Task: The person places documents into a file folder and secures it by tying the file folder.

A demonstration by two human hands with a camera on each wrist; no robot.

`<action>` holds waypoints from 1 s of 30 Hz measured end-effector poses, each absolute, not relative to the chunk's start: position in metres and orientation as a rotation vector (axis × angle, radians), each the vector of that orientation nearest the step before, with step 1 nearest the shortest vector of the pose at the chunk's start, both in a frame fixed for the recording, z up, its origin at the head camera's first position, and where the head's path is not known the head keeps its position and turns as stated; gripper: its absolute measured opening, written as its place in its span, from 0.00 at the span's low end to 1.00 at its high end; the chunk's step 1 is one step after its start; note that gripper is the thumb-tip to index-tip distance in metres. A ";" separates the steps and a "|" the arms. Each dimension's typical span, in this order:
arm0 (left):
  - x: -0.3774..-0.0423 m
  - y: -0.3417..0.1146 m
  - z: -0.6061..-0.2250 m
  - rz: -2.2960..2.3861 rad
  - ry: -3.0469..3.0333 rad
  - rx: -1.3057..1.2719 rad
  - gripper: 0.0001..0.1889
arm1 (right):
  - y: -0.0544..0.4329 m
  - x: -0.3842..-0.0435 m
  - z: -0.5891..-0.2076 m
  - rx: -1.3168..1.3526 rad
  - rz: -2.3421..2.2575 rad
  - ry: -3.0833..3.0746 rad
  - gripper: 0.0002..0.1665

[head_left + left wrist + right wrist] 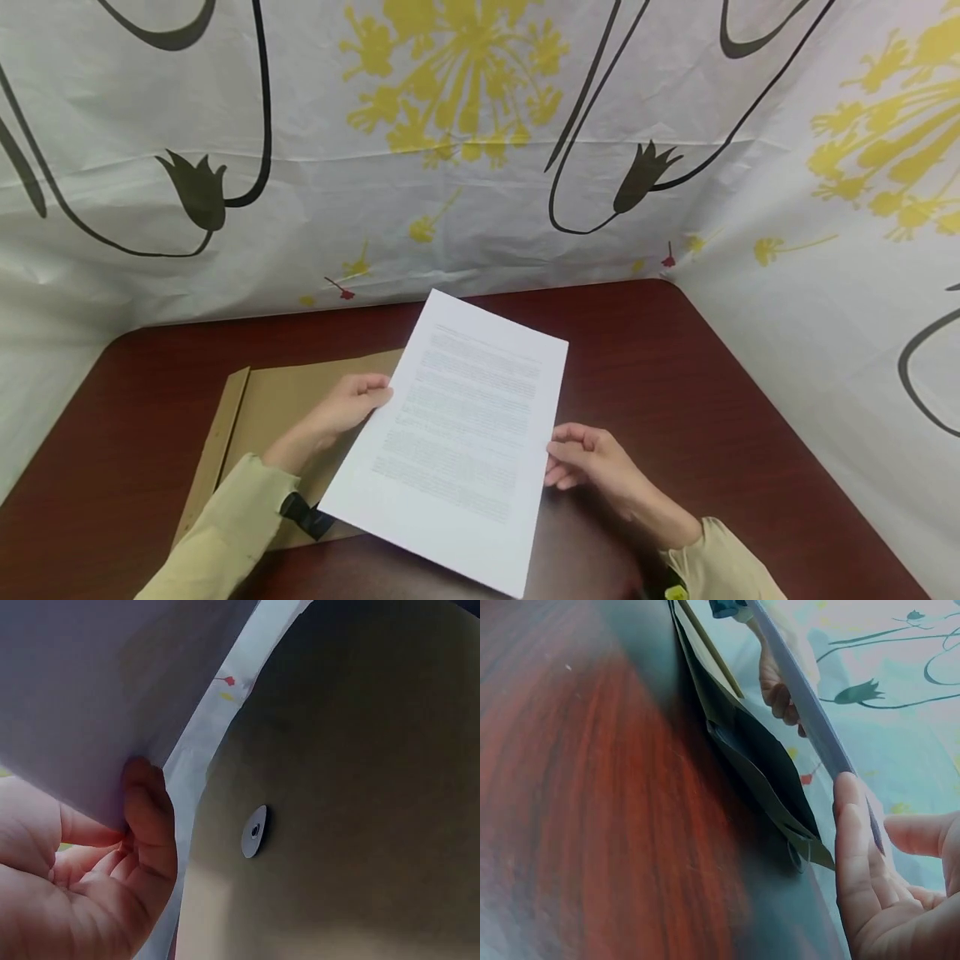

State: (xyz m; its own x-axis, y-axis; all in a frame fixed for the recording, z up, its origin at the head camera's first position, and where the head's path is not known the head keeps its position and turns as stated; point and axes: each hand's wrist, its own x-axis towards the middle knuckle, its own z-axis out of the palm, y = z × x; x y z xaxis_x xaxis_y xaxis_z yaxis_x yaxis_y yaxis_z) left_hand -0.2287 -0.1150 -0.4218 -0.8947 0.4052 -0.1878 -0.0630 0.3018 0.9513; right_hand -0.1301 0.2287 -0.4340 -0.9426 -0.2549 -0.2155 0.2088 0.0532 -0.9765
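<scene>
A white printed sheet of paper (465, 417), possibly several together, is held tilted above the table. My left hand (341, 412) pinches its left edge, thumb on the near face and fingers behind. At the right edge, my right hand (592, 462) pinches the paper between thumb and fingers; the right wrist view shows that edge almost side-on. Beneath the paper and left forearm lies a brown kraft document envelope (300, 400), partly hidden. A round button fastener (255, 832) shows on it in the left wrist view. Its mouth gapes in the right wrist view.
The dark red-brown wooden table (675, 400) has rounded far corners. A white patterned cloth (480, 225) hangs behind it and along both sides. Straps are at both wrists, near the cuffs of light sleeves (232, 517).
</scene>
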 end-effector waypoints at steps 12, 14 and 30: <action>-0.225 -0.113 -0.426 1.663 2.014 0.445 0.16 | 0.235 -0.138 -0.429 0.114 -2.064 2.114 0.13; -0.224 -0.112 -0.425 1.682 2.000 0.440 0.15 | 0.235 -0.138 -0.430 0.155 -2.099 2.103 0.11; -0.204 -0.129 -0.429 1.960 1.532 0.370 0.08 | 0.247 -0.142 -0.423 0.457 -2.372 2.021 0.04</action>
State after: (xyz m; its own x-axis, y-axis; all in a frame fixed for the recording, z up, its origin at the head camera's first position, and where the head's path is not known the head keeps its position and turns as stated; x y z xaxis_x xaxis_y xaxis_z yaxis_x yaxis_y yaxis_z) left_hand -0.2044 -0.1288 -0.4290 -0.7708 0.6191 -0.1501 -0.2950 -0.1381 0.9455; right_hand -0.1418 0.2466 -0.4234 -0.9579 0.1924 -0.2132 0.1800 -0.1766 -0.9677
